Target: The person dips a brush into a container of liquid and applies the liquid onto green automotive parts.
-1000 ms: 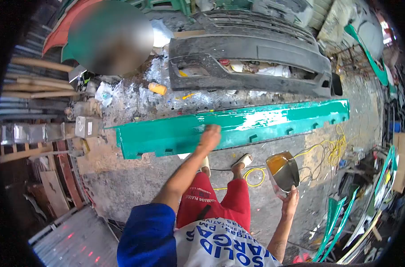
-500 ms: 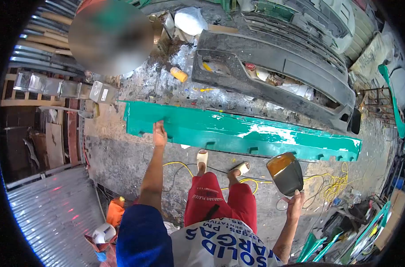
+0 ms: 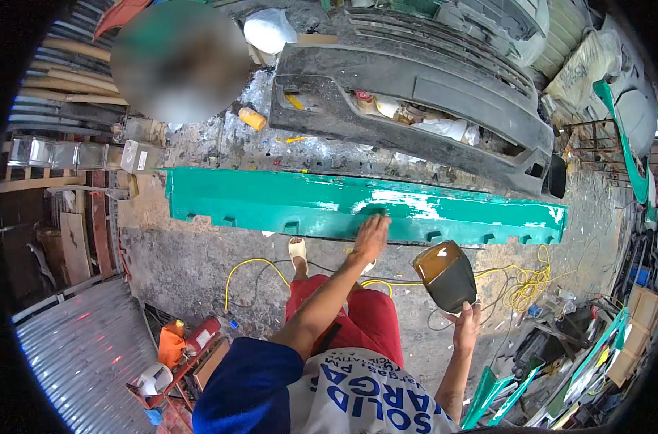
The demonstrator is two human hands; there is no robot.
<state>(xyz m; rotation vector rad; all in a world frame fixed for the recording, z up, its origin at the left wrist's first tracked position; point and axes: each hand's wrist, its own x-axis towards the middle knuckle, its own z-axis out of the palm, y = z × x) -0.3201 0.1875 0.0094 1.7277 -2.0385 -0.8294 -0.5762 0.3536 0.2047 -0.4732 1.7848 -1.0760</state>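
A long green panel [image 3: 271, 199] lies across the floor, with white glare or pale patches on its middle and right part. My left hand [image 3: 373, 235] is at its near edge, fingers pressed together; what they hold, if anything, is hidden. To the right, my right hand [image 3: 467, 324] grips the lower rim of an open container [image 3: 452, 286], dark inside with a brown-orange part at its far end. The container is tilted and hangs just off the panel's near side.
Beyond the panel lies a large dark bumper [image 3: 408, 94]. A yellow-orange can [image 3: 252, 118] is left of it. Yellow cord [image 3: 528, 289] coils on the floor at right. Corrugated metal [image 3: 90, 347], an orange item [image 3: 171, 343] and a red cylinder [image 3: 202, 335] are at lower left.
My left hand moved left along the panel, then back right to near its middle. My right hand still holds the container. The camera view has shifted and turned.
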